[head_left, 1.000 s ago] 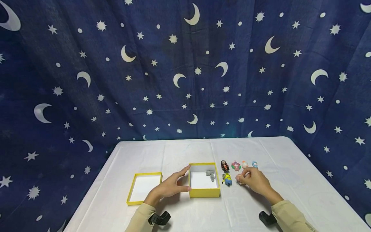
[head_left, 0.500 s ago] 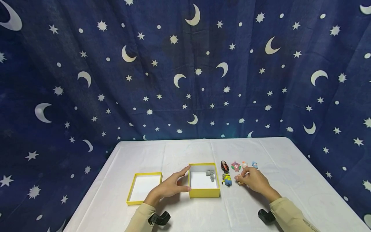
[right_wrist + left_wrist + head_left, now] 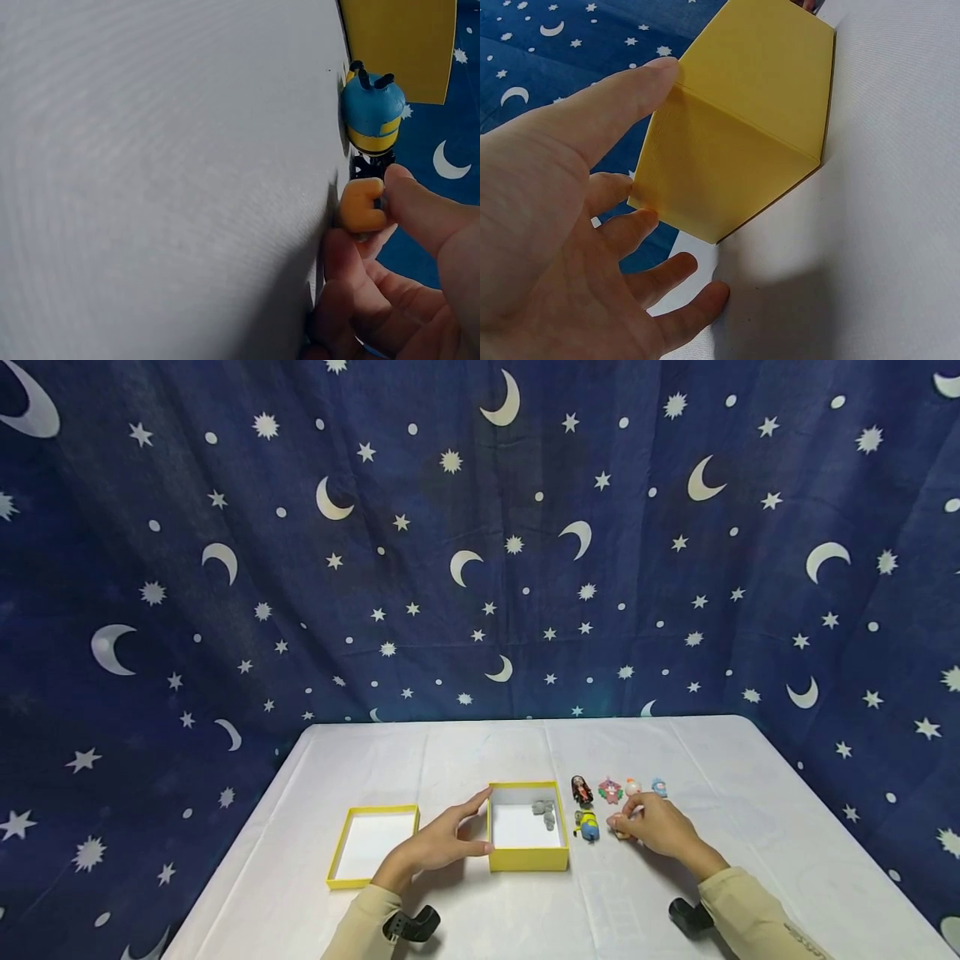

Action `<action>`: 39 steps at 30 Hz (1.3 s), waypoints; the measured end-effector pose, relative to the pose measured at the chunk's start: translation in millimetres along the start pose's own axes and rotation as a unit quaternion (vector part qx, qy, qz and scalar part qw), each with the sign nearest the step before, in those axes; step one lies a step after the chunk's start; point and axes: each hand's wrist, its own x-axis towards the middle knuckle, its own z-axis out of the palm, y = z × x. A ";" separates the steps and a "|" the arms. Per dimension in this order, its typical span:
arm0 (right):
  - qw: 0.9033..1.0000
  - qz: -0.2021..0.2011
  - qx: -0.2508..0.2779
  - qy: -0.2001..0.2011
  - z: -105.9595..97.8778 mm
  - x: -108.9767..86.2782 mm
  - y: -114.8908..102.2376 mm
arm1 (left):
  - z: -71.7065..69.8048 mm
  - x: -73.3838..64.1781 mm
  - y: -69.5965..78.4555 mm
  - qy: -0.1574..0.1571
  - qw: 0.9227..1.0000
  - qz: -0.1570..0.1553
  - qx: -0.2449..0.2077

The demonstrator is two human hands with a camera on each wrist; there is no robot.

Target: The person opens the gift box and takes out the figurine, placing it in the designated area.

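Observation:
My left hand [image 3: 446, 837] rests against the left side of a yellow box [image 3: 528, 860], thumb near its front corner and spread fingers along the side. In the left wrist view, the thumb meets the top corner of the yellow box [image 3: 735, 142], and the lower fingers hang apart from it. Small grey figures [image 3: 547, 812] lie inside the box. My right hand [image 3: 663, 829] pinches a small toy figure [image 3: 622, 834] low over the cloth. Its orange, C-shaped part [image 3: 358, 210] shows in the right wrist view; the rest is hidden. Beside it lies a yellow-and-blue minion figure [image 3: 588, 825].
A shallow yellow-rimmed lid [image 3: 373, 810] lies at left on the white tablecloth [image 3: 450, 747]. Behind the right hand stand a dark-haired figure [image 3: 581, 789], a pink figure [image 3: 611, 790], a white-and-orange figure [image 3: 633, 787] and a blue figure [image 3: 659, 786]. A starry curtain hangs behind.
My right hand has shifted very slightly to the left, and the small toy figure has turned a little between its fingers. The left hand and the box stay put.

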 end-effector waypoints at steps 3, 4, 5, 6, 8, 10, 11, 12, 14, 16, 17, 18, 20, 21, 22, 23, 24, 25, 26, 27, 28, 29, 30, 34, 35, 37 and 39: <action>1.000 -0.002 0.003 -0.002 -1.2 0.0 -1.0 | -0.6 0.3 0.2 0.001 1.000 0.001 -0.002; 1.000 -0.002 0.005 -0.004 -1.6 0.1 -1.2 | -0.7 0.4 0.3 0.001 1.000 0.002 -0.002; 1.000 -0.001 0.006 -0.006 -2.0 0.0 -1.3 | -0.7 0.4 0.3 0.000 1.000 0.002 -0.002; 1.000 -0.002 0.008 -0.008 -2.4 -0.2 -1.3 | -0.8 0.5 0.5 0.000 1.000 0.002 -0.002; 1.000 -0.003 0.011 -0.014 -3.4 -0.8 -1.3 | -0.8 0.5 0.8 -0.001 1.000 0.001 -0.002; 1.000 -0.004 0.013 -0.019 -4.6 -1.8 -0.3 | -0.5 0.7 1.1 -0.001 1.000 -0.002 -0.001; 1.000 -0.004 0.012 -0.020 -5.4 -2.5 0.1 | -0.4 0.8 1.2 -0.001 1.000 -0.003 0.000; 1.000 -0.009 0.013 -0.020 -6.4 -3.3 0.7 | -0.2 0.9 1.4 0.000 1.000 -0.005 0.000; 1.000 -0.017 0.010 -0.016 -8.7 -4.5 1.8 | 0.1 0.9 1.5 0.001 1.000 -0.007 -0.001; 1.000 -0.021 0.008 -0.008 -11.1 -4.9 2.8 | 0.2 0.8 1.6 0.002 1.000 -0.007 -0.003; 1.000 -0.023 0.007 -0.004 -12.5 -4.9 3.0 | 0.2 0.7 1.8 0.002 1.000 -0.007 -0.004; 1.000 -0.029 0.007 -0.002 -14.2 -5.1 3.1 | 0.2 0.7 1.8 0.003 1.000 -0.007 -0.005; 0.999 -0.035 0.007 -0.001 -18.0 -5.2 2.3 | 0.2 0.6 1.9 0.003 1.000 -0.006 -0.006; 0.999 -0.037 0.010 -0.002 -20.3 -5.2 1.5 | 0.1 0.6 1.9 0.003 1.000 -0.006 -0.005; 0.999 -0.040 0.011 -0.002 -22.7 -5.2 0.4 | 0.0 0.6 2.1 0.003 1.000 -0.006 -0.005; 0.999 -0.042 0.009 -0.002 -25.3 -5.1 -0.8 | -0.1 0.7 2.0 0.003 1.000 -0.007 -0.004; 0.999 -0.044 0.007 -0.001 -27.9 -5.1 -2.2 | -0.3 0.8 1.9 0.003 1.000 -0.007 -0.003; 0.999 -0.046 0.005 0.001 -30.5 -5.1 -3.9 | -0.4 0.7 1.7 0.003 1.000 -0.007 -0.003; 0.999 -0.047 0.002 0.004 -33.0 -4.9 -5.7 | -0.5 0.7 1.4 0.004 1.000 -0.007 -0.002; 0.999 -0.051 -0.001 0.006 -35.1 -4.6 -7.5 | -0.5 0.8 1.1 0.005 1.000 -0.007 -0.001; 0.999 -0.053 -0.004 0.010 -36.7 -4.4 -9.1 | -0.6 0.9 1.0 0.005 1.000 -0.007 -0.002; 0.998 -0.056 -0.007 0.013 -38.2 -4.0 -10.6 | -0.7 1.2 0.8 0.005 1.000 -0.005 -0.001; 0.998 -0.058 -0.007 0.016 -39.0 -3.7 -12.1 | -0.7 1.3 0.7 0.005 1.000 -0.004 -0.001; 0.997 -0.074 -0.002 0.034 -39.5 -2.2 -16.7 | -0.5 1.4 -0.2 0.003 1.000 0.001 -0.001; 0.996 -0.080 0.000 0.041 -39.1 -2.0 -18.0 | -0.3 1.5 -0.5 0.003 1.000 0.001 0.000; 0.995 -0.089 0.005 0.050 -37.8 -2.0 -21.5 | -0.2 1.3 -0.4 0.004 1.000 0.000 0.001; 0.994 -0.097 0.009 0.056 -35.6 -1.5 -25.2 | -0.2 0.9 -0.4 0.005 1.000 -0.002 0.003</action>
